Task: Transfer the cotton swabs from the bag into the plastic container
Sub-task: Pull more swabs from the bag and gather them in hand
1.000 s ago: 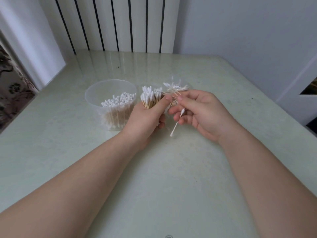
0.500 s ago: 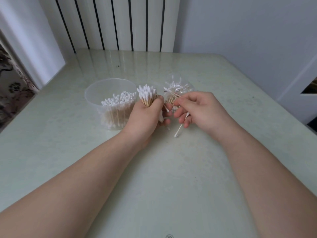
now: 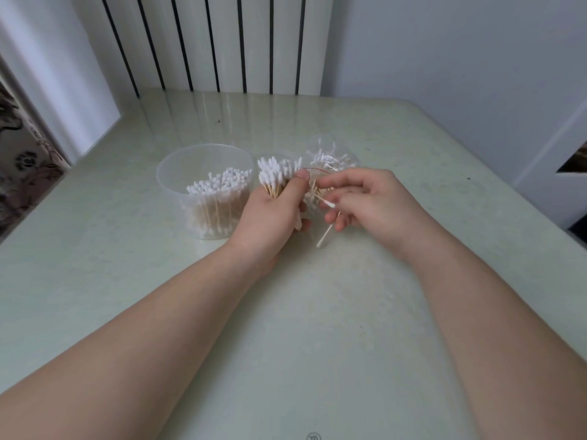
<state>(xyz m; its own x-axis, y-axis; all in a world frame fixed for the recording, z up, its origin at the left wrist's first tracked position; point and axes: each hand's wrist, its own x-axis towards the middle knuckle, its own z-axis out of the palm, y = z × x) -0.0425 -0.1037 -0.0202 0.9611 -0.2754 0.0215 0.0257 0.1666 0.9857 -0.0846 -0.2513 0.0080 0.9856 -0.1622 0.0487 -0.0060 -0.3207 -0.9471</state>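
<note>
Centre: left hand [image 3: 270, 217] curled round a bundle of swabs [image 3: 277, 176], white tips up, thumb pressed against the sticks. Beside it, right hand [image 3: 374, 204] with fingers curled, picking at the mouth of the clear bag [image 3: 333, 160], which has more swabs inside. One loose swab [image 3: 327, 231] is caught under its lower fingers, tip down near the table [image 3: 286, 344]; contact unclear. The container [image 3: 203, 173] is just left of the left hand, part filled with upright swabs.

Risks: the loose swab looks barely held and could drop. The bundle could splay and spill at the rim if the grip slackens.
</note>
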